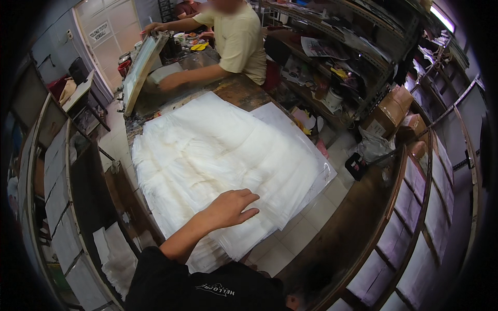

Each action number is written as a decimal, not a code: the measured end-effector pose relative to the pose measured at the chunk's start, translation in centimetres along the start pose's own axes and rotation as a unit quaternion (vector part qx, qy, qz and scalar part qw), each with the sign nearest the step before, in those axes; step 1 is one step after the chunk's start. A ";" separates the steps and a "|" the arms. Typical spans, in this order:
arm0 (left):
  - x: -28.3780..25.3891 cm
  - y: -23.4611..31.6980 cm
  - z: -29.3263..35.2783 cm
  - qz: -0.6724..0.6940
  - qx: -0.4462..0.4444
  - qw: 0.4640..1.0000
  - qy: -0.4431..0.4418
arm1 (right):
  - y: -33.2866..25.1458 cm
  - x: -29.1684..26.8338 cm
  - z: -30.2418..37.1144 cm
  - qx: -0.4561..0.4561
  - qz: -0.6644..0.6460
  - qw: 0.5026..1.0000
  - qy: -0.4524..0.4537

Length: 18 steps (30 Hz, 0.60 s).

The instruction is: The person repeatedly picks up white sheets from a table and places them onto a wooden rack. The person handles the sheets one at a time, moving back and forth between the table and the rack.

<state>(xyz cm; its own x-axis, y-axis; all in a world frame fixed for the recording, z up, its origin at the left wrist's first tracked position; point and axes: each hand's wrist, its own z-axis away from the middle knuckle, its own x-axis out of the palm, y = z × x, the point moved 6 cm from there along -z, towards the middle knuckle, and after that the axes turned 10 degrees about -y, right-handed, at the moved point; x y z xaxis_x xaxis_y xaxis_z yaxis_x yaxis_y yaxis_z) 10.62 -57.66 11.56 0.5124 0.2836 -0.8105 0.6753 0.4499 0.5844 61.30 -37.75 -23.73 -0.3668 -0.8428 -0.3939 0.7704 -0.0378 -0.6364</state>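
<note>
My left hand (232, 208) lies palm down over a big stack of thin white sheets (223, 142), near the stack's front edge. Its fingers are loosely stretched and the thumb stands apart, with nothing visibly gripped. The sheets are creased and ruffled along their left side, and a flatter pale sheet (298, 137) sticks out beneath them on the right. Beyond the stack, a co-worker in a pale yellow shirt (241, 44) has one hand on top of a tilted wooden frame (145, 70) and the other beside a pale flat piece (165, 72). My right hand is out of view.
A stained worktable (244, 89) bears the stack. Racks holding pale sheets stand at the left (59, 181) and right (371, 259). Cluttered shelves (332, 46) and cardboard boxes (386, 111) are at the far right. Another person (187, 9) shows partly at the back.
</note>
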 end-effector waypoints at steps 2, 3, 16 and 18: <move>-1.3 -0.8 0.7 0.010 -0.008 1.000 0.029 | 1.4 0.8 -1.1 0.039 -0.012 0.998 -0.047; -2.0 -1.1 1.0 0.005 -0.018 0.999 0.043 | 1.9 1.1 -1.8 0.056 -0.019 0.996 -0.061; -8.3 -8.3 -7.3 -0.146 -0.068 0.977 0.138 | 5.0 -4.4 -10.7 0.044 -0.117 0.991 0.055; -7.1 -9.0 -11.1 -0.165 -0.075 0.979 0.094 | 3.9 -4.1 -10.7 0.023 -0.058 0.991 0.119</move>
<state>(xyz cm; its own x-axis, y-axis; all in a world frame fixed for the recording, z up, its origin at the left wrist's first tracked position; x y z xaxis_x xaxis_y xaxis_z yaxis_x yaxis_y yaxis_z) -4.99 -54.37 11.65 0.1631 0.2460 -0.9554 0.6951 0.6586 0.2883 60.19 -28.75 -31.66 -0.5629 -0.6809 -0.4685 0.7363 -0.1556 -0.6585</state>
